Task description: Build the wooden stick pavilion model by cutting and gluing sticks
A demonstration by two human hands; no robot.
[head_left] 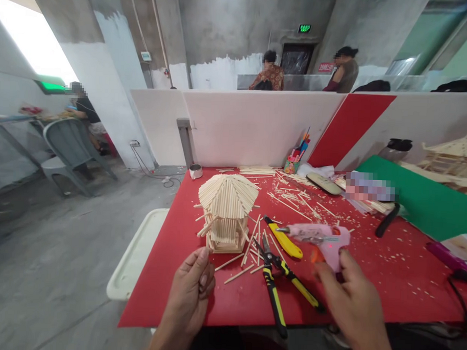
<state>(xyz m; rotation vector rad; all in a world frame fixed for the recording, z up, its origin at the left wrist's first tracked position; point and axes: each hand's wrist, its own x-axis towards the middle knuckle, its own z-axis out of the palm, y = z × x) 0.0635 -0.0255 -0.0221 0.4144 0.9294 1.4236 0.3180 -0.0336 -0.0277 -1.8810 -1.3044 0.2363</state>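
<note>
One small stick house [228, 198] is set upright on the red table [244, 308], just beyond the left hand [191, 281], at its one o'clock. That hand's thumb and curled fingers are drawn together; whether anything is pinched there cannot be told. At the house's three o'clock, a pink glue gun [311, 232] is gripped in the right hand [354, 296], its nozzle pointed toward nine. Cutters [269, 258] are laid at five, a yellow knife [287, 240] toward four, a cup [196, 171] at eleven.
</note>
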